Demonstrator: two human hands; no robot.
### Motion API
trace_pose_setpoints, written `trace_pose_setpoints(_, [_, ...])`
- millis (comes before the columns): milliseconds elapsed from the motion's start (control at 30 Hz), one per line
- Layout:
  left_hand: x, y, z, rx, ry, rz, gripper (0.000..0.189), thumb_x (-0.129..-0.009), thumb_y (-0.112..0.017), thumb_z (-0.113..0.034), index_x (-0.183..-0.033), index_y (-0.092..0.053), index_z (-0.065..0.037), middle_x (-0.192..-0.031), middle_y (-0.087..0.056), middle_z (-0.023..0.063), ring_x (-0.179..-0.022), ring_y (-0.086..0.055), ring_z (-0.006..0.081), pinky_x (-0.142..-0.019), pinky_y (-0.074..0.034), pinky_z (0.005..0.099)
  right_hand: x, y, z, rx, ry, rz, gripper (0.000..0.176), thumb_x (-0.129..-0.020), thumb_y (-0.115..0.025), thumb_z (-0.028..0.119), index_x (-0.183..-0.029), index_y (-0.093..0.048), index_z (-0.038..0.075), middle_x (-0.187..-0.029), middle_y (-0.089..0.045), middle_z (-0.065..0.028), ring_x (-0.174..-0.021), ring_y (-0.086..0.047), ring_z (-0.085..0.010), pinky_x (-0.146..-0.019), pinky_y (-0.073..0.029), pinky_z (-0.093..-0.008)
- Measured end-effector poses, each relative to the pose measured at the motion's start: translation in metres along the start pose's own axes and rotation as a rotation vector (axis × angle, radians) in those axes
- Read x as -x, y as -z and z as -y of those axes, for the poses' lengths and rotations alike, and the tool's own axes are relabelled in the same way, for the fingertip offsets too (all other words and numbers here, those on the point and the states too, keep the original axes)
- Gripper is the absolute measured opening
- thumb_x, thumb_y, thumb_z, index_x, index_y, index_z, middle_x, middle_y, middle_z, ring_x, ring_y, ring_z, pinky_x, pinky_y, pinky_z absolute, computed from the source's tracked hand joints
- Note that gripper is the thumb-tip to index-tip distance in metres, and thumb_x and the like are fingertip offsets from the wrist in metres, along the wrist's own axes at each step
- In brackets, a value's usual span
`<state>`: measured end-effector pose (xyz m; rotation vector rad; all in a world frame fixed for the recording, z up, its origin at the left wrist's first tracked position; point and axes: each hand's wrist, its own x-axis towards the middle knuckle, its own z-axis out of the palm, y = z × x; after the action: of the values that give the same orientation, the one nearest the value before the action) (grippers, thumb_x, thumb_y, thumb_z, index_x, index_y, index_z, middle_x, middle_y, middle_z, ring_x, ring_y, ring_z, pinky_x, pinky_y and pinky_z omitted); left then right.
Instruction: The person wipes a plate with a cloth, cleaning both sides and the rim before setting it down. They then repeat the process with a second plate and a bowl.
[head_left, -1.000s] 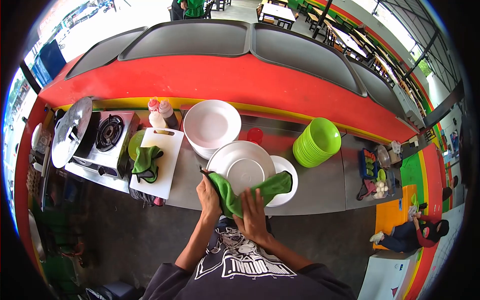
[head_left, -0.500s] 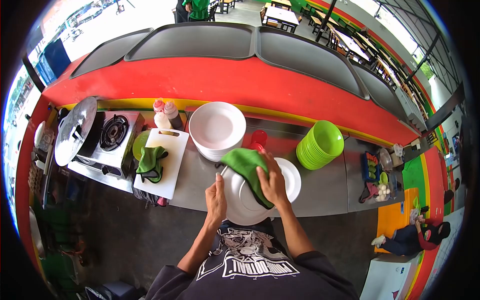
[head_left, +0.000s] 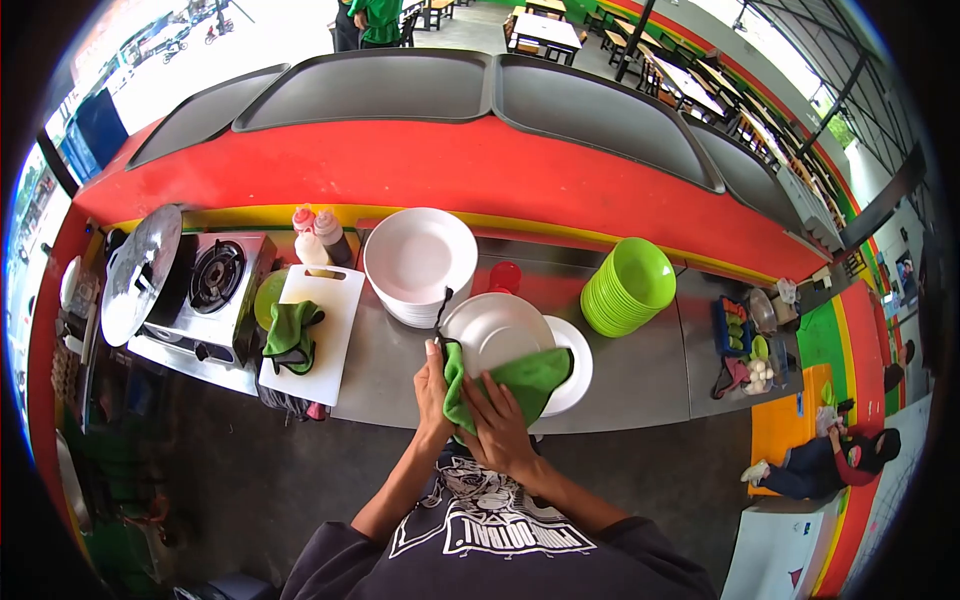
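A white plate [head_left: 497, 328] is held tilted in front of my body, over the counter's front edge. My left hand [head_left: 432, 396] grips its left side, with part of the green cloth [head_left: 535, 378] at the fingers. My right hand [head_left: 498, 428] presses the cloth against the plate's lower part, fingers close together. Behind it to the right, another white plate [head_left: 577, 370] lies on the metal counter. A stack of white plates [head_left: 420, 255] stands to the back left, and a red object [head_left: 506, 276] sits behind the held plate.
Green bowls [head_left: 640, 280] are stacked at right. On the left are a cutting board [head_left: 335, 300] with another green cloth [head_left: 291, 335], sauce bottles [head_left: 328, 233] and a gas stove [head_left: 217, 275]. Black trays [head_left: 365, 85] line the red ledge. A person [head_left: 825, 465] sits at far right.
My right hand has moved down and left with the cloth, from the plate's upper right to its lower part. The plate now sits higher, and the cloth reaches my left hand.
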<state>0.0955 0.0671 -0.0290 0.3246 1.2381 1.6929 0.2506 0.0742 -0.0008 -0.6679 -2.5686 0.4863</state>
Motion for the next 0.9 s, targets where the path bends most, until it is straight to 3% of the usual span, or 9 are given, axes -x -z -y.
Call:
trace_pose_setpoints(200, [0.022,-0.030,-0.008,-0.104,-0.094,-0.037,0.059,-0.107,-0.040,-0.049,-0.082,-0.065,-0.002,-0.068,-0.054,-0.0073,-0.062,-0.043,0.0027,-0.052,-0.036,0.0229,-0.060,0.034,-0.018,0.069,-0.036,-0.124,0.056,-0.091,-0.058,0.022,-0.142,-0.049,0.001,-0.152,-0.042,-0.0193,-0.142,-0.034,-0.0470,-0.111,-0.030,-0.0616])
trace_pose_setpoints(333, [0.031,-0.014,-0.015,-0.435,-0.157,0.003,0.061,-0.107,-0.043,-0.048,-0.071,-0.057,-0.001,-0.063,-0.042,-0.0076,-0.061,-0.034,0.0041,-0.050,-0.028,0.0273,-0.077,0.035,-0.050,-0.069,-0.172,-0.288,0.046,-0.096,-0.054,0.022,-0.134,-0.054,-0.003,-0.141,-0.054,-0.0204,-0.132,-0.048,-0.0413,-0.111,-0.036,-0.0497])
trace_pose_setpoints(400, [0.035,-0.006,-0.022,-0.451,-0.164,-0.043,0.063,-0.106,-0.045,-0.048,-0.065,-0.049,-0.001,-0.060,-0.037,-0.0070,-0.060,-0.030,0.0049,-0.049,-0.024,0.0293,-0.074,0.034,-0.067,-0.384,-0.320,-0.313,0.045,-0.101,-0.051,0.027,-0.131,-0.055,-0.006,-0.121,-0.064,-0.0232,-0.111,-0.061,-0.0407,-0.098,-0.046,-0.0426])
trace_pose_setpoints(467, [0.038,-0.001,-0.033,-0.414,-0.209,-0.077,0.064,-0.106,-0.045,-0.048,-0.063,-0.046,-0.002,-0.060,-0.036,-0.0071,-0.060,-0.030,0.0048,-0.048,-0.024,0.0297,-0.055,0.020,-0.093,-0.635,-0.679,-0.194,0.047,-0.106,-0.042,0.037,-0.133,-0.057,0.001,-0.122,-0.064,-0.0147,-0.108,-0.061,-0.0251,-0.096,-0.045,-0.0380])
trace_pose_setpoints(567, [0.036,0.013,-0.041,-0.473,-0.381,-0.131,0.065,-0.107,-0.045,-0.044,-0.057,-0.043,-0.003,-0.056,-0.039,-0.0083,-0.055,-0.031,0.0026,-0.046,-0.023,0.0288,-0.039,0.009,-0.091,-1.067,-0.850,-0.365,0.061,-0.106,-0.032,0.053,-0.132,-0.059,0.005,-0.122,-0.065,-0.0085,-0.113,-0.059,-0.0200,-0.100,-0.044,-0.0348])
trace_pose_setpoints(667, [0.030,0.027,-0.040,-0.519,-0.737,-0.080,0.063,-0.108,-0.044,-0.033,-0.053,-0.041,-0.004,-0.047,-0.039,-0.0035,-0.044,-0.034,0.0074,-0.044,-0.023,0.0299,-0.029,0.004,-0.073,-1.693,-0.948,-0.552,0.059,-0.105,-0.035,0.052,-0.131,-0.059,0.005,-0.124,-0.064,-0.0093,-0.118,-0.058,-0.0234,-0.104,-0.043,-0.0380])
trace_pose_setpoints(733, [0.025,0.030,-0.043,-0.473,-0.987,-0.015,0.060,-0.107,-0.044,-0.028,-0.052,-0.040,-0.004,-0.046,-0.036,-0.0009,-0.040,-0.035,0.0121,-0.044,-0.024,0.0317,-0.008,0.006,-0.083,-1.955,-0.814,-0.342,0.048,-0.102,-0.044,0.043,-0.129,-0.059,0.006,-0.124,-0.065,-0.0113,-0.117,-0.060,-0.0270,-0.104,-0.045,-0.0433])
trace_pose_setpoints(867, [0.022,0.028,-0.066,-0.463,-1.069,0.182,0.055,-0.096,-0.048,-0.039,-0.053,-0.044,-0.005,-0.055,-0.050,0.0062,-0.052,-0.048,0.0191,-0.051,-0.034,0.0333,0.005,0.030,-0.062,-2.066,-0.947,-0.288,0.039,-0.097,-0.056,0.026,-0.130,-0.058,0.005,-0.121,-0.066,-0.0133,-0.114,-0.063,-0.0258,-0.099,-0.049,-0.0419])
trace_pose_setpoints(900, [0.022,0.027,-0.066,-0.407,-0.941,0.165,0.040,-0.094,-0.050,-0.037,-0.073,-0.042,-0.004,-0.072,-0.050,0.0083,-0.068,-0.048,0.0214,-0.063,-0.034,0.0343,0.007,0.029,-0.064,-2.032,-0.961,-0.295,0.039,-0.097,-0.056,0.024,-0.131,-0.057,0.004,-0.122,-0.065,-0.0133,-0.114,-0.063,-0.0253,-0.099,-0.049,-0.0404])
